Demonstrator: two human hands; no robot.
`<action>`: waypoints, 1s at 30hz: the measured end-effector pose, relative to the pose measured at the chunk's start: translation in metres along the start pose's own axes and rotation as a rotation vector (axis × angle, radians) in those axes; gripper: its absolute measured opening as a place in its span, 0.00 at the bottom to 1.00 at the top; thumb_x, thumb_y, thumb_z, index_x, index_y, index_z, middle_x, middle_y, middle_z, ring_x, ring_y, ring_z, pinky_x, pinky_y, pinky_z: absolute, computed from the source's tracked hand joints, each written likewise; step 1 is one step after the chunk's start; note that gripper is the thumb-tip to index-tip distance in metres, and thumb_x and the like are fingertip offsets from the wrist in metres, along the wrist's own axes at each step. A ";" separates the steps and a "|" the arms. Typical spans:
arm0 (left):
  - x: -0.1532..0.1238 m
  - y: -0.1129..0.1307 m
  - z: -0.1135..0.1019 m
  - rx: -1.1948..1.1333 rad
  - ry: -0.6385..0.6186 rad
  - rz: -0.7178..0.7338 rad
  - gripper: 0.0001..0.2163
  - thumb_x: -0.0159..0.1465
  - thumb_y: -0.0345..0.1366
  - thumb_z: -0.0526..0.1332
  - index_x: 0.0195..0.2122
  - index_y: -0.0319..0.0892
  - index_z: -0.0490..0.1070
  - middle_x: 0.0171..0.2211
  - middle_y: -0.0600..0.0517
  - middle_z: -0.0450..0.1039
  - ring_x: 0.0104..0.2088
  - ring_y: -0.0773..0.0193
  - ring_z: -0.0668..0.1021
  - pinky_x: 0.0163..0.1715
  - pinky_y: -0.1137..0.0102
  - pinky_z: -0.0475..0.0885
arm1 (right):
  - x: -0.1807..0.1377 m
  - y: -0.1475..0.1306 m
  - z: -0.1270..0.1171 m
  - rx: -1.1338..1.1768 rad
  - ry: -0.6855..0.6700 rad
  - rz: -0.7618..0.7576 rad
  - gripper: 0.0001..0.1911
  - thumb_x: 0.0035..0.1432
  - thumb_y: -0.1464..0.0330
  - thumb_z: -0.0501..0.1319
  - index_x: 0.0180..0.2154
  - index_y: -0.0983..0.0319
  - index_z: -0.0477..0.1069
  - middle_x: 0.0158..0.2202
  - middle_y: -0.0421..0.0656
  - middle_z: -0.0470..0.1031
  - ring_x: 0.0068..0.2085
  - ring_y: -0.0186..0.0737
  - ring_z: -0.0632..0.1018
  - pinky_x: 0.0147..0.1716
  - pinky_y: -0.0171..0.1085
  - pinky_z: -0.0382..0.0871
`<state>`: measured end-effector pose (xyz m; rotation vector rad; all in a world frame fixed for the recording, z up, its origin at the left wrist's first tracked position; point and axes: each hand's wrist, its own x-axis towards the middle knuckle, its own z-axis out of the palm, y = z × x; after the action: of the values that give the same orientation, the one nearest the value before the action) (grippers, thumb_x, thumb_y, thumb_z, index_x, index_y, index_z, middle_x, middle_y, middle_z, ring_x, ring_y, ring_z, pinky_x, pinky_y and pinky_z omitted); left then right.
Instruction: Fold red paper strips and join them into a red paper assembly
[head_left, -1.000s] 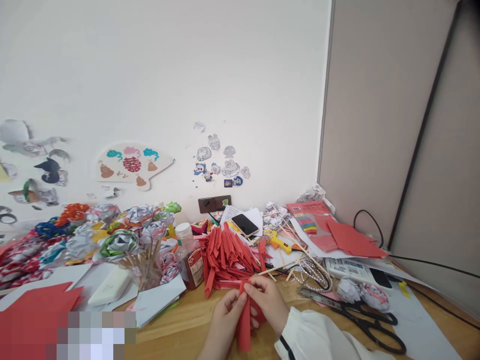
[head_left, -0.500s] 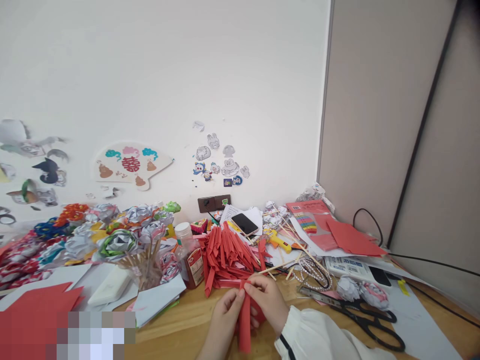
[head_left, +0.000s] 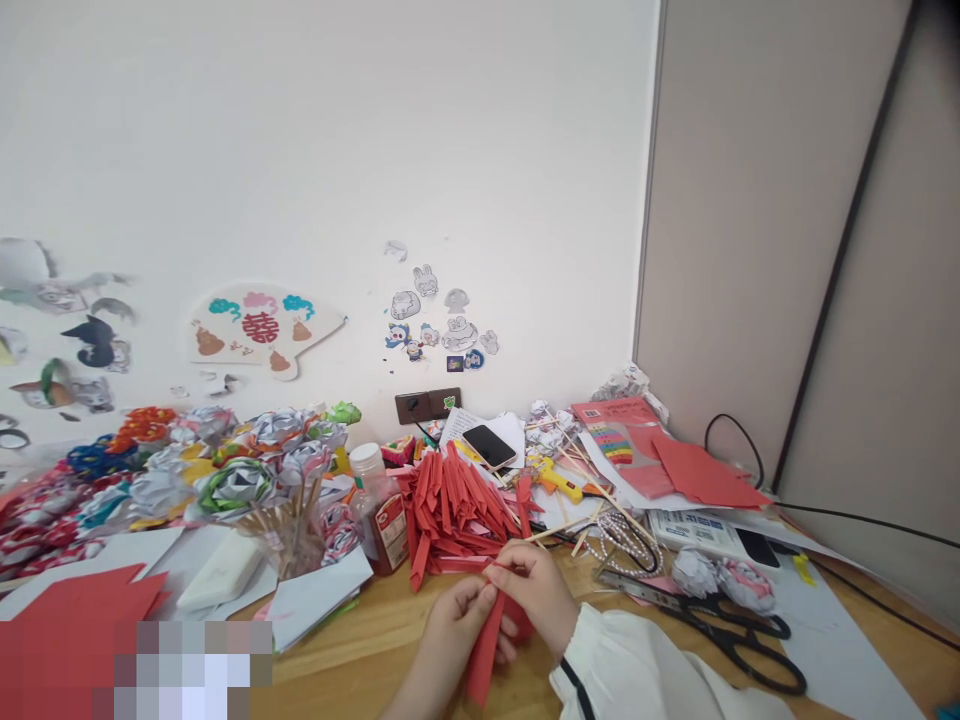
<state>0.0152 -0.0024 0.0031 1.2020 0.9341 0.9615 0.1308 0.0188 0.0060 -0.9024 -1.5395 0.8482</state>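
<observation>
Both my hands pinch one folded red paper strip (head_left: 484,650) low in the middle of the view, above the wooden table (head_left: 360,650). My left hand (head_left: 450,635) grips the strip from the left, fingers closed on it. My right hand (head_left: 536,600), in a white sleeve, pinches the strip's top end. Just beyond my hands lies a pile of folded red strips (head_left: 450,510).
A glue bottle (head_left: 379,510) and a cup of wooden sticks (head_left: 289,540) stand to the left, behind them paper flowers (head_left: 232,470). Black scissors (head_left: 742,635), a phone (head_left: 489,446), a yellow glue gun (head_left: 559,483), red sheets (head_left: 697,475) and cables lie to the right.
The strip's lower end has swung a little to the left and my hands have shifted slightly; the view has tilted up a touch.
</observation>
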 end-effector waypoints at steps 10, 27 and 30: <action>0.003 0.000 -0.005 0.111 0.026 0.009 0.15 0.48 0.48 0.53 0.19 0.40 0.56 0.10 0.54 0.69 0.10 0.67 0.70 0.09 0.78 0.58 | 0.008 0.000 -0.012 0.085 0.057 0.072 0.12 0.44 0.63 0.56 0.18 0.65 0.64 0.19 0.37 0.61 0.23 0.31 0.64 0.25 0.30 0.57; -0.006 0.011 -0.005 0.485 0.336 0.360 0.11 0.52 0.43 0.52 0.27 0.40 0.64 0.24 0.52 0.69 0.25 0.65 0.70 0.24 0.74 0.63 | 0.017 0.010 -0.034 0.122 0.322 0.134 0.15 0.44 0.60 0.54 0.16 0.64 0.59 0.14 0.35 0.57 0.19 0.29 0.59 0.19 0.30 0.52; -0.010 0.009 0.000 0.619 0.256 0.361 0.14 0.48 0.41 0.57 0.35 0.42 0.66 0.33 0.48 0.69 0.32 0.61 0.70 0.33 0.70 0.63 | 0.012 0.007 -0.022 0.032 0.306 0.093 0.14 0.44 0.60 0.54 0.18 0.64 0.61 0.16 0.36 0.59 0.20 0.31 0.61 0.21 0.30 0.54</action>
<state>0.0115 -0.0108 0.0129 1.8434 1.3030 1.1725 0.1519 0.0339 0.0082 -1.0349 -1.2235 0.7587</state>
